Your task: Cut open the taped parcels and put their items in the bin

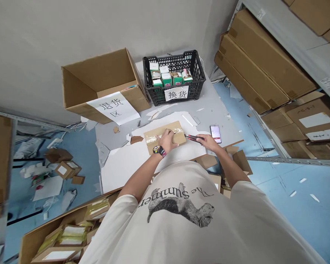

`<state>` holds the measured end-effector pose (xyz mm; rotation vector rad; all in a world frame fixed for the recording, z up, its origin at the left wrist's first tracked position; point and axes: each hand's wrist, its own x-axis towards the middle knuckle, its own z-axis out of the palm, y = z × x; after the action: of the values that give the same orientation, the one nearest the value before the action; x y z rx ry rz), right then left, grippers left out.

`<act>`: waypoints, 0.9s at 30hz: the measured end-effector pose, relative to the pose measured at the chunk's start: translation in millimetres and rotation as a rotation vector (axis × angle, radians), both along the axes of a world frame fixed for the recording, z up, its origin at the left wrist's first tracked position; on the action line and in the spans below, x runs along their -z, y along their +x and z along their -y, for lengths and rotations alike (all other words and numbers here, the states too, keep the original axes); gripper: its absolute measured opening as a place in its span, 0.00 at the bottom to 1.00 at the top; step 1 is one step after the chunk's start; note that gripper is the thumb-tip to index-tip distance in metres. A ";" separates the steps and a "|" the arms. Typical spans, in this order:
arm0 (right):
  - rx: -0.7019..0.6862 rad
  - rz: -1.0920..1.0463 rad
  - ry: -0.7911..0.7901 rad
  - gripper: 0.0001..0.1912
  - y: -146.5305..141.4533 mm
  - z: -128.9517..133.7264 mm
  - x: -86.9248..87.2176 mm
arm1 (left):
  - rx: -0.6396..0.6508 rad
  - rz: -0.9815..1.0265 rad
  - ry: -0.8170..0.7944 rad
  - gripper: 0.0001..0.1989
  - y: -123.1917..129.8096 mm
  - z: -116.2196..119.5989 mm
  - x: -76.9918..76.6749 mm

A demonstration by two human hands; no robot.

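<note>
A small brown cardboard box (151, 138) lies flat on the table, with shiny clear tape along its top. My left hand (167, 140), a watch on its wrist, rests on the box top with its fingers stretched out. To the right of the box, my right hand (208, 142) is closed around a red-and-black utility knife (194, 138). The knife's tip points left and meets the box's right end near the tape; whether it cuts in is too small to tell.
Behind the box stand a large open carton (99, 73) with a paper sign and a black plastic crate (178, 93) holding several small boxes. A phone (216, 134) lies right of my right hand. Shelves with cartons (264, 62) rise at the right; a carton of parcels (68, 238) stands lower left.
</note>
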<state>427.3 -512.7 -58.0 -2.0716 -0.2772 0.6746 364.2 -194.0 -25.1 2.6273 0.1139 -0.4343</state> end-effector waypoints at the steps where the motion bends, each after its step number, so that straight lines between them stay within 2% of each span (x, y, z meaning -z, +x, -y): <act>1: -0.004 -0.056 0.021 0.29 -2.3 -0.3 1.4 | 0.001 -0.001 -0.002 0.33 -0.2 -0.3 0.0; 5: 0.000 -0.216 0.090 0.33 -6.4 14.2 3.2 | -0.001 0.005 -0.019 0.33 -1.5 -2.0 2.3; 8: 0.019 -0.256 0.098 0.36 -3.6 32.0 0.7 | 0.003 0.010 -0.022 0.36 -1.5 -3.1 4.0; 11: 0.145 -0.167 0.129 0.37 0.3 41.5 -1.1 | 0.021 0.013 -0.003 0.38 -3.0 -3.5 4.5; 13: 0.230 -0.079 0.168 0.38 2.1 40.9 -1.4 | 0.040 0.027 0.013 0.39 -6.5 -3.8 4.6; 15: 0.260 -0.016 0.186 0.41 3.2 35.4 -1.0 | 0.069 0.060 0.034 0.41 -11.9 -5.1 5.2; 18: 0.250 0.037 0.184 0.45 2.7 21.4 1.3 | 0.152 0.091 0.078 0.40 -19.4 -10.5 7.7; 21: 0.231 0.080 0.149 0.43 0.4 6.6 6.5 | 0.209 0.119 0.096 0.29 -19.4 -18.4 11.8; 23: 0.181 0.132 0.106 0.40 -1.0 0.3 10.3 | 0.199 0.149 0.080 0.23 -13.8 -22.3 14.3; 27: -0.011 0.260 0.000 0.32 -1.1 2.0 12.3 | 0.118 0.193 0.038 0.18 4.4 -21.9 16.5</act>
<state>426.1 -514.7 -70.3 -2.1594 -0.4350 0.4104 368.5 -172.1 -41.6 2.7067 -0.0964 -0.2166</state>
